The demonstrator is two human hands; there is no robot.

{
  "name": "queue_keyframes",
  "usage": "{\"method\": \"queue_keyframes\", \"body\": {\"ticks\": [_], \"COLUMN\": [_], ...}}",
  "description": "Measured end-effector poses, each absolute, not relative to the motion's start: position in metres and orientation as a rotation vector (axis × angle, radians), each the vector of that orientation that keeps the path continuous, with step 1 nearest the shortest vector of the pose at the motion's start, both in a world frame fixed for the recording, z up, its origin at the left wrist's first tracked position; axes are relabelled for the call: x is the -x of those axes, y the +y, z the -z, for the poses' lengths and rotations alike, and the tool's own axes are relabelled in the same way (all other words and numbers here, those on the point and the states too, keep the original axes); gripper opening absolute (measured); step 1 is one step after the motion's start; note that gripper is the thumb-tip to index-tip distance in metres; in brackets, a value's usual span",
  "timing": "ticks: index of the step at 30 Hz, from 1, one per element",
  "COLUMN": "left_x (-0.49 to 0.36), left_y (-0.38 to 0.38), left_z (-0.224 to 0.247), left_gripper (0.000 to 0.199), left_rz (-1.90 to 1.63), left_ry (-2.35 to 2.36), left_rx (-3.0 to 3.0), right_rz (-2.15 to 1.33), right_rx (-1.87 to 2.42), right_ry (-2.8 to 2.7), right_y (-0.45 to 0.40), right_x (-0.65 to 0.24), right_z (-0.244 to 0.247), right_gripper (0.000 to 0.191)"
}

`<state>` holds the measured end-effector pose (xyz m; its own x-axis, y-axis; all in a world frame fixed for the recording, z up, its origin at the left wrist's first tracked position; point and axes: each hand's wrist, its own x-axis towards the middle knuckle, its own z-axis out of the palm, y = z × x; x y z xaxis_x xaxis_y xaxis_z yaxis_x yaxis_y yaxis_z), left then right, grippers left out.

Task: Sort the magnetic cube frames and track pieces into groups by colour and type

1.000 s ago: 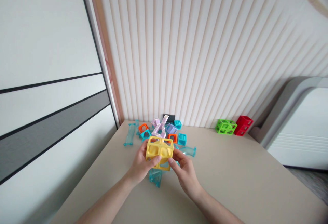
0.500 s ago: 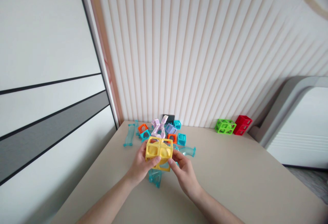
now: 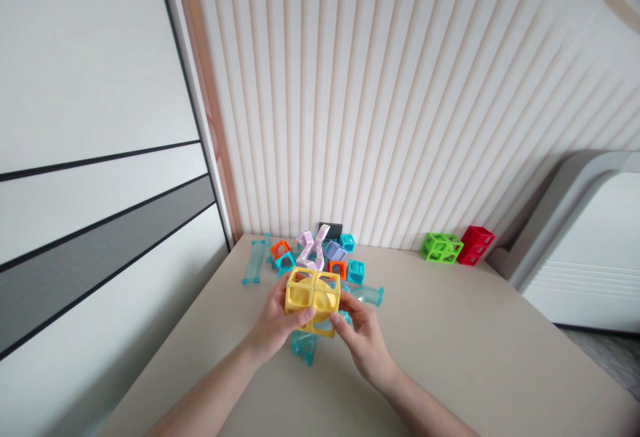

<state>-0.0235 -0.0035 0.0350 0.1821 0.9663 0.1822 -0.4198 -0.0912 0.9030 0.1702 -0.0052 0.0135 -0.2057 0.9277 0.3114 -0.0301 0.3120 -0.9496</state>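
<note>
Both of my hands grip a yellow open-frame block (image 3: 313,277) made of joined cubes, lifted above the table. My left hand (image 3: 277,320) is closed on its left side, thumb across the near face. On the lower right side, my right hand (image 3: 363,333) holds it with thumb and fingers. Under and in front of the block, a clear teal track piece (image 3: 304,349) shows in part. A curved teal track piece (image 3: 367,295) lies just beyond my right hand. The block hides part of the pile behind it.
Behind the block are a lilac zigzag piece (image 3: 311,250), an orange cube (image 3: 281,249), a teal cube (image 3: 356,271) and a purple cube (image 3: 335,250). A straight teal track (image 3: 254,262) lies left. Green (image 3: 441,247) and red (image 3: 475,245) frame blocks stand by the ribbed wall (image 3: 350,90).
The view has shifted very slightly. The yellow block is tilted a little differently in my hands; both hands keep their hold.
</note>
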Motion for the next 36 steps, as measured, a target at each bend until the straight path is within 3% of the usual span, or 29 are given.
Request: {"method": "queue_keyframes", "body": {"ticks": [21, 27, 32, 36], "left_x": [0.022, 0.022, 0.02, 0.02], "left_y": [0.0, 0.001, 0.004, 0.002], "left_z": [-0.031, -0.027, -0.024, -0.027], "left_gripper": [0.051, 0.051, 0.052, 0.057], "left_rz": [-1.332, -1.279, -1.324, -1.416], "left_ry": [0.739, 0.566, 0.567, 0.646], "left_rx": [-1.128, -1.156, -1.045, -1.072], "right_rz": [-1.127, -1.106, -0.835, -0.574], "right_rx": [0.852, 0.866, 0.968, 0.988], "right_ry": [-1.441, -1.358, -1.423, -1.63], "right_y": [-0.008, 0.0, 0.004, -0.002], "right_x": [-0.169, -0.169, -0.17, -0.167], "right_z": [-0.016, -0.008, -0.002, 0.011], "right_gripper": [0.046, 0.048, 0.048, 0.066]}}
